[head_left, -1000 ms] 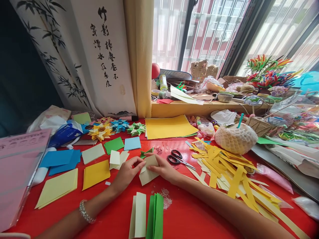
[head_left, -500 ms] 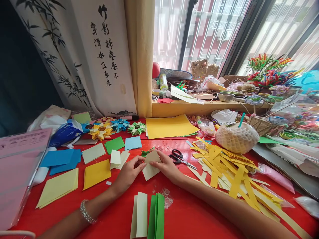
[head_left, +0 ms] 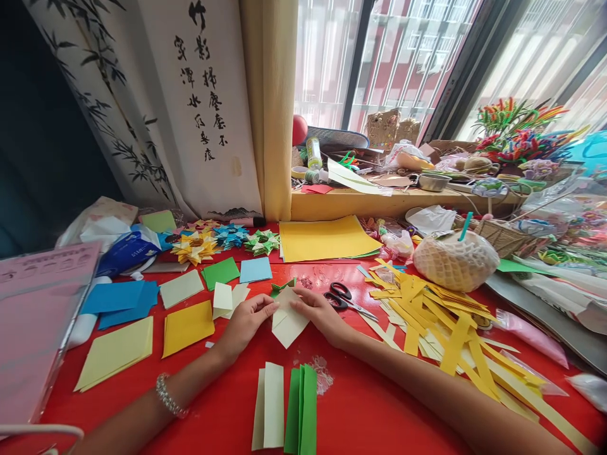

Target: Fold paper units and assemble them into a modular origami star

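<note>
Between my hands is a pale cream sheet of paper (head_left: 288, 323), tilted with a corner toward me and creased across its middle. My left hand (head_left: 249, 322) pinches its left corner between thumb and fingers. At the right corner, my right hand (head_left: 322, 314) grips it with the thumb on top. Just behind it a small green folded piece (head_left: 279, 288) shows in part. Nearer me stand cream folded papers (head_left: 268, 407) and green folded papers (head_left: 300, 411). Black-handled scissors (head_left: 348, 300) lie right of my right hand.
Blue, yellow, green and cream paper squares (head_left: 188, 327) lie on the left of the red table (head_left: 374, 404). Yellow paper strips (head_left: 427, 316) pile up at right beside a net-wrapped coconut (head_left: 455, 259) with a straw. Folded paper stars (head_left: 195, 246) and yellow sheets (head_left: 327, 239) line the back.
The cream paper has turned in my hands, and a crease and folded flap now show on it. My right hand has shifted slightly along its edge. The whole view has moved a little.
</note>
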Tool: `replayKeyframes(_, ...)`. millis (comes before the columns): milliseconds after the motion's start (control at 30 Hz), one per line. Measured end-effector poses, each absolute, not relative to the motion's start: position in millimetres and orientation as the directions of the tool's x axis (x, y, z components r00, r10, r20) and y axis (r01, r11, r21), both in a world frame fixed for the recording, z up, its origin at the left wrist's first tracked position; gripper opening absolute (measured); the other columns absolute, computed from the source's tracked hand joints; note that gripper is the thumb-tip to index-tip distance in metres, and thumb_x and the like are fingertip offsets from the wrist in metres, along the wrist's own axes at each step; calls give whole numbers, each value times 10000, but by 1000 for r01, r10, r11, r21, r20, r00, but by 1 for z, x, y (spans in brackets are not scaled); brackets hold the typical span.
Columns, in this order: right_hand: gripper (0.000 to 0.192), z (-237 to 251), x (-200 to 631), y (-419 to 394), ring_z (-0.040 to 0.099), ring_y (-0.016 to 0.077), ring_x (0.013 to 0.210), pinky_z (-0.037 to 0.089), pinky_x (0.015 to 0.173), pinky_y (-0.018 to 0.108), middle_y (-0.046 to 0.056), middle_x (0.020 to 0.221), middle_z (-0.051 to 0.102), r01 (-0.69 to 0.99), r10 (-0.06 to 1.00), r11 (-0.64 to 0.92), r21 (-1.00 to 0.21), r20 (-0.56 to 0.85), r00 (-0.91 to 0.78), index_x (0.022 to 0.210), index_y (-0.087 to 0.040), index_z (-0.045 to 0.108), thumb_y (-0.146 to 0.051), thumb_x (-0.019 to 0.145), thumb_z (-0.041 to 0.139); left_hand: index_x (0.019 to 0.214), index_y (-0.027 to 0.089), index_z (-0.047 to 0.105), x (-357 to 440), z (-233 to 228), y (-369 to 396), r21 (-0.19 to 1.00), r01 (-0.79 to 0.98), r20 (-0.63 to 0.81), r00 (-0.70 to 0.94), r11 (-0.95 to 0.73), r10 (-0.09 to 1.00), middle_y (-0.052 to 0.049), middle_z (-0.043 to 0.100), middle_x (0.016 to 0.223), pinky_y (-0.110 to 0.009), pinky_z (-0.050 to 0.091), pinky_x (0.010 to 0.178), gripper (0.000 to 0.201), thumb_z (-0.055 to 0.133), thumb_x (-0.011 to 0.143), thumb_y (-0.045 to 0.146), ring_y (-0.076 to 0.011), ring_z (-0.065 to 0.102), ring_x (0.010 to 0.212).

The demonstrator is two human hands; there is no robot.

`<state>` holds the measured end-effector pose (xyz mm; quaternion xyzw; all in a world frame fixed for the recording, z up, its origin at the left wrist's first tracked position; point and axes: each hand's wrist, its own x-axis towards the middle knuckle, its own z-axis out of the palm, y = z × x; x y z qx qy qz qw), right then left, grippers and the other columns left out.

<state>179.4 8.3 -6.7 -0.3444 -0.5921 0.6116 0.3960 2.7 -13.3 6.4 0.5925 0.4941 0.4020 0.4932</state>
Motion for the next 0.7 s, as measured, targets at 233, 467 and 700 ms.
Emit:
replayKeyframes(233,307,-1,181,7,545,201,922,417,769,299,40,994,637,-30,870,164,-986,159,-467,1065,-211,619,-315,820,467,839,175,613,3,8,-14,995,49,-94,197,86,976,-7,628,729,-264,437,634,268,527,758,415,-170,573,699)
replayKeyframes(467,298,-4,183,6,568,205,928,424,786,307,31,988,657,60,870,262,-963,209,-447,1039,-228,642,-244,817,445,850,158,623,4,11,-15,995,18,-100,206,99,973,-17,619,699,-254,430,588,287,516,760,408,-160,563,647)
replayKeyframes(700,303,-4,183,4,592,182,838,440,730,281,25,933,671,127,872,313,-941,232,-430,1011,-229,656,-205,813,428,724,171,585,4,12,-16,996,44,-82,209,75,974,8,588,648,-251,414,575,247,487,769,394,-146,537,614)
